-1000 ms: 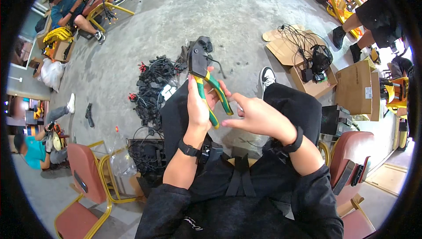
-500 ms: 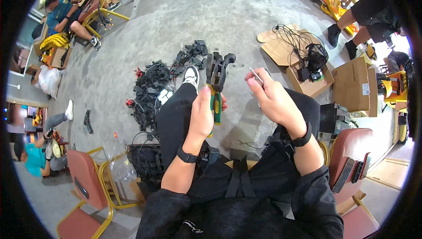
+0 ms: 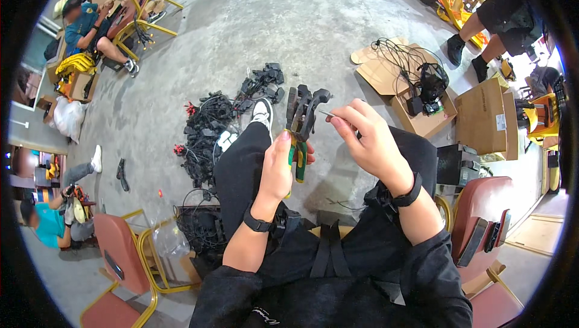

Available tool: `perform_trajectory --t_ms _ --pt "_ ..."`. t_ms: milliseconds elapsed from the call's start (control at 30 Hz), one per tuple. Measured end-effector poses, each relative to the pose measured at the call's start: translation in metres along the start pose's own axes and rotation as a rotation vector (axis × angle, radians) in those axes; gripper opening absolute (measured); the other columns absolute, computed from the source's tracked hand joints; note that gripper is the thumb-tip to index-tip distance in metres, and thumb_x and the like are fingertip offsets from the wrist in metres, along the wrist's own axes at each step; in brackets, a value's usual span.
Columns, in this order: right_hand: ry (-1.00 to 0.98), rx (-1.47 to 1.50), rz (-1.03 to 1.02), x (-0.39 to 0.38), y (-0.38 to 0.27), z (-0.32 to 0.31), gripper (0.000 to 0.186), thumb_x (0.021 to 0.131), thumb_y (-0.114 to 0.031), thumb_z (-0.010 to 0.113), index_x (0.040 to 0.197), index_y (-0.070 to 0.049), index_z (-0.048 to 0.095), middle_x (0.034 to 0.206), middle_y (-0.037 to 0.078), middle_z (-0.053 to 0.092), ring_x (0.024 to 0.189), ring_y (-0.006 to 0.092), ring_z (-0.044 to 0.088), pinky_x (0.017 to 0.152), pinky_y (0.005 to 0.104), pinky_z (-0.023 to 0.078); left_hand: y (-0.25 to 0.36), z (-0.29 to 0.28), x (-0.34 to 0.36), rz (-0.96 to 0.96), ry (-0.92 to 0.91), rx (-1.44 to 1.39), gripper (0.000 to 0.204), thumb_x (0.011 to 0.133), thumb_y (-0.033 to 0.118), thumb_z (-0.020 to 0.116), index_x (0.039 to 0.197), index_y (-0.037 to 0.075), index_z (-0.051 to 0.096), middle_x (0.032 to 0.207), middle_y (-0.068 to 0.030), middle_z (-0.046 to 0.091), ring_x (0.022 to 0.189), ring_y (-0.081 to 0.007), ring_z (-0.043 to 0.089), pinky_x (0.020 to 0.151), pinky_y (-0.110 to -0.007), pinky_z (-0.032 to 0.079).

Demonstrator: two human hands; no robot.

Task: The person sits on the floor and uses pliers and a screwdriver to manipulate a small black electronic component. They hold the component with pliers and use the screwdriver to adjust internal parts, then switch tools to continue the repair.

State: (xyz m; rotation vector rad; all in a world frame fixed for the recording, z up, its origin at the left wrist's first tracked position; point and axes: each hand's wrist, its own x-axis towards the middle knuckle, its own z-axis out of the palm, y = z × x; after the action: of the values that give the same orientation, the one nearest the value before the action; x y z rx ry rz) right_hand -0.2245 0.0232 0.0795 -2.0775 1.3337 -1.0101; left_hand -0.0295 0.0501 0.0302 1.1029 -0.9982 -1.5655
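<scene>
My left hand (image 3: 277,168) is closed round the green-and-yellow handles of a plier-like hand tool (image 3: 301,111), whose dark, bulky head points away from me. Between the thumb and fingers of my right hand (image 3: 375,150) is a thin silvery metal rod (image 3: 326,113). Its tip juts left, close to the right side of the tool's head; a small gap seems to separate them. The rest of the rod is hidden by my fingers. Both hands are above the floor between my knees.
Tangled black cables and adapters (image 3: 208,120) lie left of my foot. An open cardboard box (image 3: 425,124) with cables stands ahead right, beside a taller carton (image 3: 480,117). Chairs (image 3: 120,243) flank me. Two people sit at the left; another stands far right.
My right hand has moved left, bringing the rod near the tool's head. The rod has tilted from steep to nearly level. My left hand keeps its hold, with the tool slightly lower in view.
</scene>
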Motion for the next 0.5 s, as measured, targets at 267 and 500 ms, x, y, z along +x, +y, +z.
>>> perform_trajectory --t_ms 267,500 --pt "0.057 0.041 -0.053 0.0002 -0.0011 0.0025 0.016 0.089 -0.012 0.065 0.103 -0.005 0.067 0.083 0.012 0.056 0.078 0.0286 0.056 0.069 0.0366 0.045 -0.0026 -0.0009 -0.0003 0.035 -0.034 0.005 0.048 0.104 0.042 0.033 0.102 0.000 0.057 0.087 -0.0096 0.062 0.077 -0.0161 0.063 0.074 -0.031 0.052" --pt "0.130 -0.097 -0.157 0.0012 -0.0008 0.0019 0.018 0.085 -0.011 0.068 0.103 -0.005 0.068 0.083 0.010 0.056 0.077 0.0265 0.055 0.068 0.0355 0.046 -0.0012 -0.0019 -0.0018 0.110 0.019 0.155 0.042 0.104 0.036 0.039 0.106 -0.001 0.057 0.087 -0.0078 0.062 0.079 -0.0129 0.060 0.075 -0.027 0.049"
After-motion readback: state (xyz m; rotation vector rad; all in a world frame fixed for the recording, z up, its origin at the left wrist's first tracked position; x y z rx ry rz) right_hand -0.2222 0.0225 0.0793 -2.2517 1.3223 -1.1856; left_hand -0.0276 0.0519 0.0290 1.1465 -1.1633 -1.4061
